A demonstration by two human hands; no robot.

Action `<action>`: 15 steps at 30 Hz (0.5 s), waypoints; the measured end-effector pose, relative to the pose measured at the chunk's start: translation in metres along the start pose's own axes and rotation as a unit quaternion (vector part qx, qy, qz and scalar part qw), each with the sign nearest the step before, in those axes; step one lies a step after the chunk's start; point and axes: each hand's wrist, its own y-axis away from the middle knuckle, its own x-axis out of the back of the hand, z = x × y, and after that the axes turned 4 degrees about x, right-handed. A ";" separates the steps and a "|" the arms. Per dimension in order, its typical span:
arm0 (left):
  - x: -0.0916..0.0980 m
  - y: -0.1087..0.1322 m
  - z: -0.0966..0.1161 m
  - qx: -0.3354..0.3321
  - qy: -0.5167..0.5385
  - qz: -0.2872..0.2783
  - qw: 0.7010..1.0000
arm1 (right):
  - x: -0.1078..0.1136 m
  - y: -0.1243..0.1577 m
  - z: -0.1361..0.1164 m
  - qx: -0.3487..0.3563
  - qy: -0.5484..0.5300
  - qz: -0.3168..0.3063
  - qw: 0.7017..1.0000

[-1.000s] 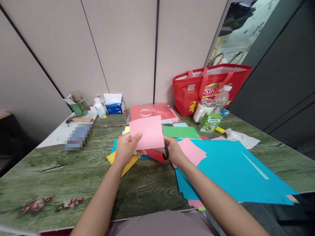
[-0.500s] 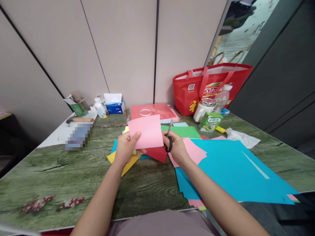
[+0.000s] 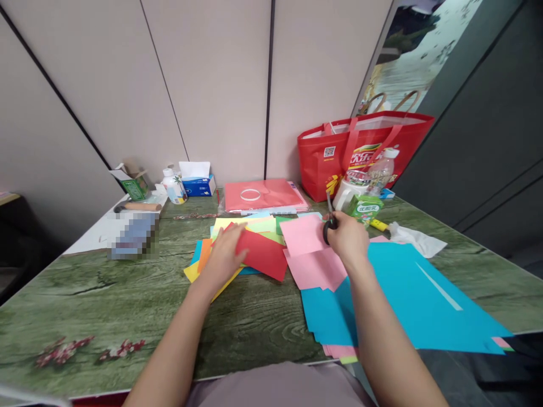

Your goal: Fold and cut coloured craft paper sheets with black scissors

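Note:
My left hand (image 3: 223, 255) lies on a fanned pile of small coloured sheets, fingers stretched onto a red sheet (image 3: 265, 255). My right hand (image 3: 348, 240) is closed around black-handled scissors (image 3: 330, 217), blades pointing up and away. A pink square sheet (image 3: 302, 234) rests flat on other pink paper (image 3: 316, 270), just left of my right hand. Under my right forearm spreads a large blue sheet (image 3: 403, 299).
At the table's back stand a red shopping bag (image 3: 365, 148), a green carton (image 3: 362, 209), a plastic bottle (image 3: 382, 165), a red paper stack with a tape ring (image 3: 250, 194), a tissue box (image 3: 198, 182) and a crumpled white tissue (image 3: 418, 237).
The pink sheet left my left hand and now lies on the pink pile. My right hand carried the scissors to the right. My left hand dropped onto the red sheet.

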 end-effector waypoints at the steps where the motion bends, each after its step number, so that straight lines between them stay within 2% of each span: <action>1: -0.002 0.003 -0.002 -0.034 -0.050 -0.075 0.995 | 0.002 -0.003 0.006 -0.027 0.071 -0.028 0.997; 2: -0.004 0.006 -0.002 -0.051 -0.083 -0.144 0.985 | 0.002 -0.005 0.010 -0.046 0.119 -0.059 0.990; 3: -0.007 0.008 -0.002 -0.063 -0.112 -0.182 0.975 | 0.002 -0.006 0.012 -0.060 0.150 -0.086 0.983; 5: -0.012 0.010 0.000 -0.092 -0.160 -0.208 0.961 | -0.001 -0.005 0.012 -0.061 0.176 -0.115 0.976; 8: -0.016 0.009 0.005 -0.130 -0.209 -0.197 0.949 | -0.004 -0.001 0.005 -0.029 0.165 -0.084 0.982; 11: -0.014 0.005 0.010 -0.155 -0.249 -0.180 0.939 | -0.008 0.002 -0.006 0.042 0.069 -0.062 0.995; 13: -0.011 0.004 0.013 -0.169 -0.276 -0.160 0.933 | -0.013 0.005 -0.011 0.093 -0.038 -0.087 0.991; 15: -0.009 0.003 0.014 -0.183 -0.295 -0.118 0.930 | -0.021 0.008 -0.015 0.131 -0.145 -0.125 0.973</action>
